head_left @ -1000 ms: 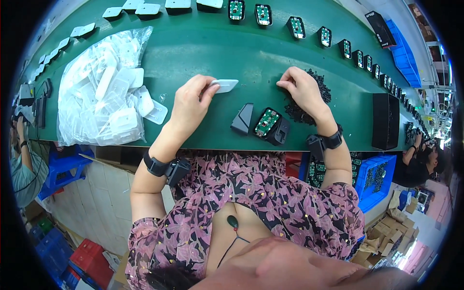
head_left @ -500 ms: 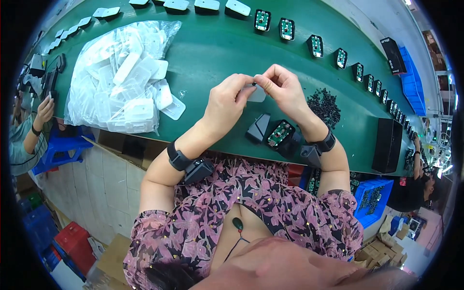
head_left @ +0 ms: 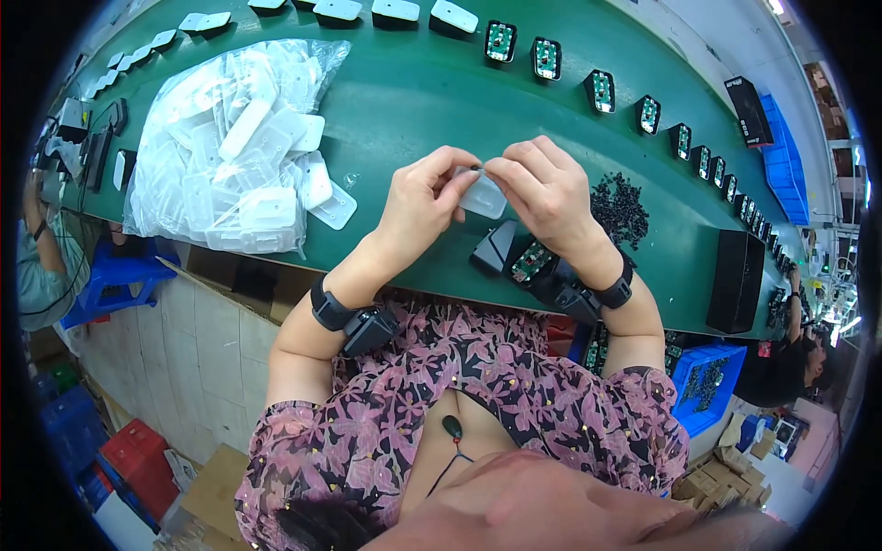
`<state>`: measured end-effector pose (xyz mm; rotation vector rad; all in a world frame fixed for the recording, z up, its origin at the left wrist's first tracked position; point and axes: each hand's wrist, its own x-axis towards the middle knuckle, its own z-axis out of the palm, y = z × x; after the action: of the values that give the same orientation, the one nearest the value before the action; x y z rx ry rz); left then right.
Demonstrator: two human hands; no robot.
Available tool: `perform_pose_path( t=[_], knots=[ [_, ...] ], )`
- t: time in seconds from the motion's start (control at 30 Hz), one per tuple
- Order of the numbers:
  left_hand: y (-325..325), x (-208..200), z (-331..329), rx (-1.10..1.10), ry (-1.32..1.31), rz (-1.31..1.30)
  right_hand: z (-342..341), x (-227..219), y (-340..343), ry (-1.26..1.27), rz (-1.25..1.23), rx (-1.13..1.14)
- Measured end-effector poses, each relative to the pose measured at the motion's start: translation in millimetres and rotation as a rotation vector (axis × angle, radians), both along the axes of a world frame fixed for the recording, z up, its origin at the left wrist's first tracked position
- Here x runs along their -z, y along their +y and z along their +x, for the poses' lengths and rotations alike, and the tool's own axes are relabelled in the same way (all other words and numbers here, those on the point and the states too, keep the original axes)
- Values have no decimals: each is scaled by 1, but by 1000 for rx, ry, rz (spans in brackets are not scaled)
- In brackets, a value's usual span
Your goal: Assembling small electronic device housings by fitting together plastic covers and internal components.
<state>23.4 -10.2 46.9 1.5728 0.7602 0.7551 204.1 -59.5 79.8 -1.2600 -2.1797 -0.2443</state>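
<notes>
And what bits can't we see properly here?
All in the head view:
- Dark speck by the left hand: too small to identify.
- White plate: partly hidden by the hands.
- Green circuit board: partly covered by the right hand.
- White pieces: blurred by the clear bag and overlapping.

Wearer's garment (head_left: 331,459): black ground, large mauve-pink flowers, small gold flecks; I log loose short sleeves, hems near the elbows. Neckline open; on a thin dark cord (head_left: 445,475) hangs a dark oval pendant (head_left: 451,427) under a small red bead (head_left: 457,441). From my remote station I read left hand (head_left: 418,200) and right hand (head_left: 551,193) as bare. Each wrist: black strap (head_left: 331,310), boxy dark module (head_left: 370,329) attached.
</notes>
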Motion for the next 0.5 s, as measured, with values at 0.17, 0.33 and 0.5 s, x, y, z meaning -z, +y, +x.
perform_pose_path(
  t=[0.17,0.33,0.5],
  knots=[
    [2,6,-1,-57,-303,-270,-7,0,-6,310,-208,98],
    [-5,10,-1,-60,-407,-367,-16,1,-2,448,-347,164],
    [-4,19,-3,-37,-330,-368,-17,-1,-1,437,-406,200]
  ],
)
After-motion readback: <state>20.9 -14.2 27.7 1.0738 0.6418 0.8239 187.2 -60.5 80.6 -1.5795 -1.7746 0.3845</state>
